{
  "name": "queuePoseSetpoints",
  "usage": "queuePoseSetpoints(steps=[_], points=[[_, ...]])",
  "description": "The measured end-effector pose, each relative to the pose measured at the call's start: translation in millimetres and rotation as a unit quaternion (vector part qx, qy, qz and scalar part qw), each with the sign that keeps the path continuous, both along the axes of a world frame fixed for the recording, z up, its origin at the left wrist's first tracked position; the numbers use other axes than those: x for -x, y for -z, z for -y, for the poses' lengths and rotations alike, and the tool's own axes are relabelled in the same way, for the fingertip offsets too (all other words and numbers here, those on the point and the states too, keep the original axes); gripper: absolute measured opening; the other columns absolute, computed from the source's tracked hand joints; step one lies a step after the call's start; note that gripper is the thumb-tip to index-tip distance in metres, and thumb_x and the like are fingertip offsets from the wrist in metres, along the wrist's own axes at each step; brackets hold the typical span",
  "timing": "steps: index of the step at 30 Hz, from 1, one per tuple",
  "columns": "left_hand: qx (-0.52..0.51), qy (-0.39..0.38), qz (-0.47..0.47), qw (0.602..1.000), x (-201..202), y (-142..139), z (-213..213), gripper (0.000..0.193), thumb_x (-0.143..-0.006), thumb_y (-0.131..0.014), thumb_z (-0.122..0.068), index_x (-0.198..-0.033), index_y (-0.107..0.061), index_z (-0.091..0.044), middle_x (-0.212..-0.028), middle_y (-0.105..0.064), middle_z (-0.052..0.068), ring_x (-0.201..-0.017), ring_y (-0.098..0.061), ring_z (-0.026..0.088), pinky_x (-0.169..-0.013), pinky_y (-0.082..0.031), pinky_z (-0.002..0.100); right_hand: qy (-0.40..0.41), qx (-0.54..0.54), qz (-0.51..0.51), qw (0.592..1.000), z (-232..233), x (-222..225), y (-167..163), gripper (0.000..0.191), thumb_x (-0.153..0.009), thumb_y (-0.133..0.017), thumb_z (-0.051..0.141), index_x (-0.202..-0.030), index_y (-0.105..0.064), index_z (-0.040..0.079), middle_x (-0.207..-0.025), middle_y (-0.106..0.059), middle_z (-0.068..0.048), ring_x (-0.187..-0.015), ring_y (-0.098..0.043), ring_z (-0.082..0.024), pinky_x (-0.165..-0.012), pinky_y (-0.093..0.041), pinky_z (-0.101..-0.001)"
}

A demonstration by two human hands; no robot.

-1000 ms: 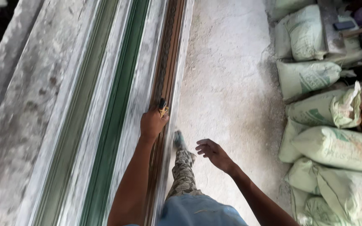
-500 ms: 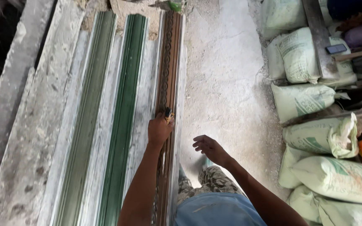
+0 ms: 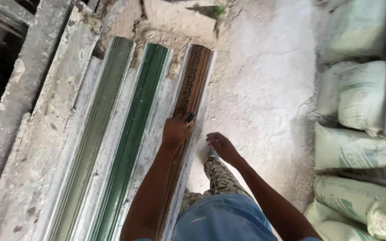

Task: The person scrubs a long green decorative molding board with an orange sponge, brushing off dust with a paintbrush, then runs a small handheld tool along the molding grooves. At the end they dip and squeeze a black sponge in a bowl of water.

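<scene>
My left hand (image 3: pixel 176 130) is closed around a small dark tool (image 3: pixel 190 118) and presses it onto a long brown patterned mould (image 3: pixel 192 82) that lies on the ground. My right hand (image 3: pixel 220 146) hangs free beside it, fingers loosely spread, holding nothing. Two long green moulds (image 3: pixel 141 105) lie parallel to the left of the brown one. My leg in patterned trousers (image 3: pixel 217 174) stands just right of the brown mould.
Grey concrete slabs (image 3: pixel 36 120) run along the left. Stacked pale sacks (image 3: pixel 358 93) line the right side. Dusty concrete floor (image 3: pixel 264 85) lies between the moulds and the sacks. Broken masonry (image 3: pixel 175 18) sits at the moulds' far ends.
I have moved forward along the brown mould; its far end now shows. My left hand has slid the tool up the mould. The right hand stays free beside it.
</scene>
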State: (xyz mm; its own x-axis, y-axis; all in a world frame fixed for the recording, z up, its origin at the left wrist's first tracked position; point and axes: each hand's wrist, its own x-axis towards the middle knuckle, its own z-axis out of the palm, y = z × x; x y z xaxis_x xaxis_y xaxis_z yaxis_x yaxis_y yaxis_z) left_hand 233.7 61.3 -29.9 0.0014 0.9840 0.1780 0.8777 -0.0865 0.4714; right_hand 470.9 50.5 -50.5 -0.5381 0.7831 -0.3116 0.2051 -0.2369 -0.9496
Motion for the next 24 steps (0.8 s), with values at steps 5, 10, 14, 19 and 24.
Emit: queuePoseSetpoints(steps=[5, 10, 14, 19, 24], points=[[-0.039, -0.01, 0.014, 0.999, -9, -8, -75, 0.028, -0.086, -0.072, -0.025, -0.106, -0.071, -0.006, -0.082, -0.066, 0.014, -0.072, -0.065, 0.038, -0.07, -0.052, 0.052, 0.083, -0.148, 0.151, 0.974, -92, 24, 9, 0.034, -0.103, -0.055, 0.018, -0.134, -0.059, 0.006, -0.131, -0.062, -0.016, -0.108, -0.069, -0.024, -0.082, -0.06, -0.0378], [-0.032, 0.0, 0.031, 0.999, -13, -12, -146, 0.023, -0.087, -0.071, -0.026, -0.103, -0.074, -0.01, -0.085, -0.068, 0.016, -0.069, -0.065, 0.039, -0.067, -0.053, 0.051, 0.193, -0.222, 0.118, 0.948, -151, 68, 9, 0.038, -0.113, -0.05, 0.014, -0.147, -0.048, -0.004, -0.145, -0.052, -0.028, -0.128, -0.055, -0.039, -0.101, -0.049, -0.0465], [0.062, -0.054, 0.016, 0.996, -19, -12, -196, 0.033, -0.088, -0.078, -0.036, -0.091, -0.069, -0.004, -0.077, -0.067, 0.02, -0.07, -0.067, 0.042, -0.067, -0.056, 0.051, 0.264, -0.066, 0.102, 0.957, -164, 99, 5, 0.044, -0.107, -0.044, 0.018, -0.148, -0.042, 0.002, -0.116, -0.067, -0.028, -0.107, -0.065, -0.042, -0.095, -0.052, -0.0485], [-0.023, 0.0, 0.094, 0.995, -20, -12, -243, 0.021, -0.086, -0.08, -0.023, -0.09, -0.071, -0.004, -0.081, -0.069, 0.02, -0.07, -0.068, 0.042, -0.063, -0.055, 0.05, 0.294, -0.216, 0.18, 0.914, -163, 107, 6, 0.037, -0.11, -0.04, 0.016, -0.143, -0.048, 0.001, -0.121, -0.063, -0.026, -0.111, -0.059, -0.042, -0.098, -0.047, -0.052], [-0.028, 0.029, 0.137, 0.99, -18, -12, -273, 0.02, -0.086, -0.08, -0.017, -0.095, -0.071, -0.002, -0.081, -0.069, 0.018, -0.068, -0.069, 0.038, -0.061, -0.056, 0.046, 0.273, -0.174, 0.175, 0.93, -167, 103, 6, 0.039, -0.11, -0.038, 0.016, -0.143, -0.045, -0.001, -0.12, -0.06, -0.027, -0.111, -0.06, -0.041, -0.099, -0.048, -0.0495]])
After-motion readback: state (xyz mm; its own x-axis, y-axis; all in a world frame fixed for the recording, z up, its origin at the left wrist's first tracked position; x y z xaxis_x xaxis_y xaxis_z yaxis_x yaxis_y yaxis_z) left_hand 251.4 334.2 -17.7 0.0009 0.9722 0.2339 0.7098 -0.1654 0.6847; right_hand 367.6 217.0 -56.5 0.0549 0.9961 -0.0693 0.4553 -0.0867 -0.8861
